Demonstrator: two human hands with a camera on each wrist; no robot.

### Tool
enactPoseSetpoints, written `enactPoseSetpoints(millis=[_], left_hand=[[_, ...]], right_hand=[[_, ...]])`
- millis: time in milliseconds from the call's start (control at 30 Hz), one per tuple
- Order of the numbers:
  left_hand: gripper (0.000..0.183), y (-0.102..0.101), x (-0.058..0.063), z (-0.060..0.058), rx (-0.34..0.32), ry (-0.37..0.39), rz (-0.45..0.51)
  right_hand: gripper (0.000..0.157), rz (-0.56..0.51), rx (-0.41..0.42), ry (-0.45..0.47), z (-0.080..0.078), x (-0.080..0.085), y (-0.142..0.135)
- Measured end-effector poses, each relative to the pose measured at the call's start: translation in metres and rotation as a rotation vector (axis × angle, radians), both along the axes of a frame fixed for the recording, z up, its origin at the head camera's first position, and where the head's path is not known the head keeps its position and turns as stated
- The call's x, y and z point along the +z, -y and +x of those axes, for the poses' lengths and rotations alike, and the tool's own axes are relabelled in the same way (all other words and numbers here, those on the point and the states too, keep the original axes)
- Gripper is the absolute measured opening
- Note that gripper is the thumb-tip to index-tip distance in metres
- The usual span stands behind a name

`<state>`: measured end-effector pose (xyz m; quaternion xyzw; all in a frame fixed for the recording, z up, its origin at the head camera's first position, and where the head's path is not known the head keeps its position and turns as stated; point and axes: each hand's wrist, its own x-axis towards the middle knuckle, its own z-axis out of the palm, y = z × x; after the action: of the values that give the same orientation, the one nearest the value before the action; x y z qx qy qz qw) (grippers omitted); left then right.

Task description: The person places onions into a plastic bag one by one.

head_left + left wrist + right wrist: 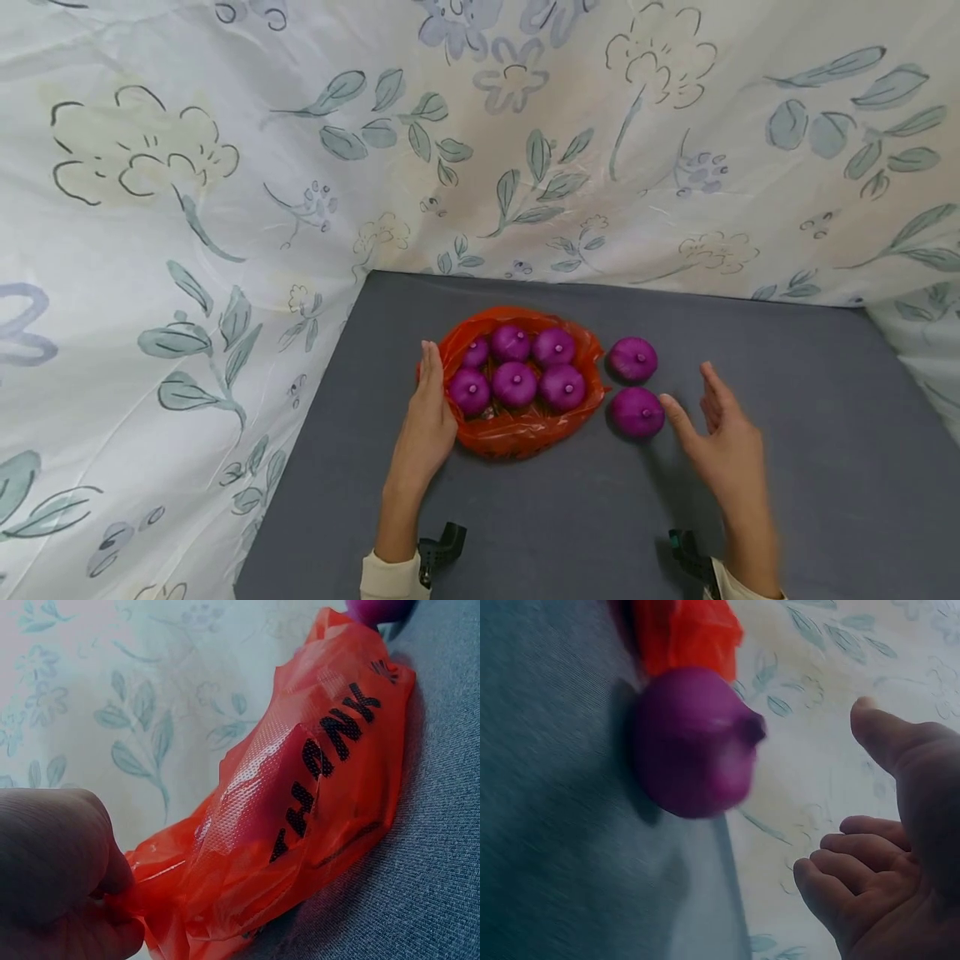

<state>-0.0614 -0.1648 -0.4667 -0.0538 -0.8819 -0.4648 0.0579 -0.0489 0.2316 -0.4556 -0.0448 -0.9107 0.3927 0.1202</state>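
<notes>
An orange-red plastic bag (pixel 510 440) lies wide open on the table, with several purple onions (pixel 514 384) inside, stems up. Its side carries black lettering in the left wrist view. At the bag's left edge, my left hand (pixel 431 425) pinches the plastic between thumb and fingers, plainest in the left wrist view. Two more onions sit outside the bag on its right, a far one (pixel 633 360) and a near one (pixel 637 412). My right hand (pixel 726 450) is just right of the near onion (pixel 694 742), fingers spread and holding nothing; the right wrist view shows them apart.
The dark grey table (pixel 570 525) extends under and around the bag. A pale floral cloth (pixel 480 167) hangs behind the table and along its left side. Each wrist wears a black strap mount (pixel 442 546).
</notes>
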Motion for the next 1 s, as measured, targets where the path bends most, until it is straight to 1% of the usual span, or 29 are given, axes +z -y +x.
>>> enactPoseSetpoints(millis=[167,300,467,567,633,733,833,1000], left_hand=[[0.078,0.001,-0.001,0.003,0.011,0.001,0.015],[0.077,0.001,-0.001,0.004,0.022,-0.009,0.005],[0.078,0.0,-0.001,0.004,0.022,-0.023,0.006],[0.078,0.0,0.0,0.004,0.02,-0.01,0.019],[0.078,0.0,0.0,0.005,0.02,0.0,0.022],[0.078,0.001,0.0,0.005,0.024,0.003,0.026],[0.078,0.002,-0.001,0.004,0.029,-0.004,0.027],[0.075,0.001,-0.001,0.003,0.032,-0.035,0.019]], right_hand=[[0.094,0.01,0.023,0.048,0.003,-0.009,0.012],[0.099,0.014,0.038,0.079,0.004,-0.016,0.018],[0.102,0.039,0.053,0.07,0.003,-0.026,0.024],[0.099,0.08,0.07,0.031,0.002,-0.03,0.028],[0.095,0.109,0.081,0.003,0.001,-0.032,0.031],[0.088,0.126,0.082,-0.024,-0.001,-0.033,0.035],[0.083,0.127,0.068,-0.024,-0.001,-0.032,0.037],[0.08,0.126,0.051,-0.014,-0.002,-0.031,0.036]])
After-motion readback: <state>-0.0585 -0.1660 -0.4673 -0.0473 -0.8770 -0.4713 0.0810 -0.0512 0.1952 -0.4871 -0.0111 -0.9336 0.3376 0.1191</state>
